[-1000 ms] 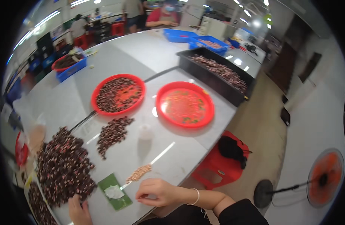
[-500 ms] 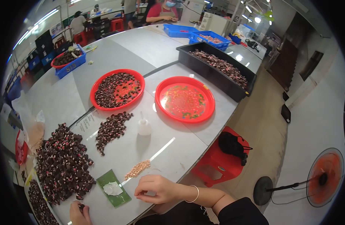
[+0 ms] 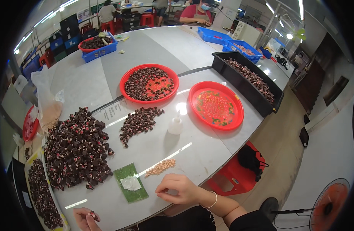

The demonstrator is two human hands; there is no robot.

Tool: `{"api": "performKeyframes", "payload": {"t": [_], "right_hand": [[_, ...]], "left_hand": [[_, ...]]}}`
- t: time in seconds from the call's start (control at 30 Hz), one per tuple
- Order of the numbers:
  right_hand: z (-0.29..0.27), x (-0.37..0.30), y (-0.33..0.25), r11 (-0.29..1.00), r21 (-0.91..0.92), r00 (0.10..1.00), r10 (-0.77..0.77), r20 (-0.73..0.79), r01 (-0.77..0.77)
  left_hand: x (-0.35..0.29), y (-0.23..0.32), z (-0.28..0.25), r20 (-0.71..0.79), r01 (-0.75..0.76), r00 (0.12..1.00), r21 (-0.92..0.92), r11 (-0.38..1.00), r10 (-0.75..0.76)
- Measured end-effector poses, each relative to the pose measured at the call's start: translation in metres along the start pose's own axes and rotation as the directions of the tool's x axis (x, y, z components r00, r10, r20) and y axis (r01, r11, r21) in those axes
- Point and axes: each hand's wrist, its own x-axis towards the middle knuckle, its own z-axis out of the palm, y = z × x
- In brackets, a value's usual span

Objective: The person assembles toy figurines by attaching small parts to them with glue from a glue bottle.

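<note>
Left hand pinches small dark piece at near edge of bench

A worker's left thumb and fingers are closed on the dark piece, which sits between their tips with a pale, pinkish part showing, toward the left end of the bench's near edge. The right hand hovers by the same edge, fingers curled and thumb drawn in; whether it grips anything cannot be told. Between the hands, nearer the right, lies a green pad bearing a white patch, with tan bits just beyond. A heap of dark pieces spreads along the bench's left edge, beyond the left hand, while a patterned red tray sits near the right edge
</note>
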Motion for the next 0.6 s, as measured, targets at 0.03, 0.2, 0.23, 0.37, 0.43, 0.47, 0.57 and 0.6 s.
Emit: {"api": "performKeyframes", "payload": {"t": [0.03, 0.2, 0.23, 0.37, 0.43, 0.47, 0.57, 0.6], "right_hand": [[0.0, 0.001, 0.0, 1.0, 0.006, 1.0, -0.002, 0.009, 0.002], [0.0, 0.002, -0.004, 0.999, -0.026, 1.0, 0.02, 0.003, -0.02], [0.001, 0.003, -0.003, 1.0, -0.019, 1.0, 0.018, 0.01, -0.018], [0.001, 0.004, -0.005, 0.999, -0.04, 1.0, -0.002, 0.001, 0.002], [0.001, 0.004, -0.005, 0.999, -0.041, 1.0, -0.015, -0.002, 0.015], [0.001, 0.003, -0.005, 0.999, -0.044, 1.0, 0.007, 0.002, -0.006], [0.001, 0.004, -0.005, 0.998, -0.05, 1.0, 0.027, 0.008, -0.027], [0.001, 0.004, -0.005, 0.998, -0.056, 1.0, 0.025, 0.005, -0.025]], "left_hand": [[-0.003, 0.002, 0.001, 0.053, 0.003, 0.999, -0.186, 0.982, 0.007], [-0.006, 0.005, 0.003, 0.185, 0.122, 0.982, -0.455, 0.882, -0.041], [-0.006, 0.005, 0.003, 0.181, 0.159, 0.981, -0.528, 0.834, -0.073], [-0.009, -0.001, 0.008, 0.171, 0.233, 0.972, -0.597, 0.768, -0.162], [-0.009, -0.005, 0.009, 0.25, 0.287, 0.954, -0.614, 0.735, -0.164], [-0.009, -0.004, 0.009, 0.246, 0.286, 0.955, -0.614, 0.735, -0.166], [-0.011, -0.004, 0.01, 0.282, 0.307, 0.945, -0.596, 0.742, -0.164], [-0.012, -0.005, 0.01, 0.276, 0.304, 0.946, -0.587, 0.751, -0.167]]}}
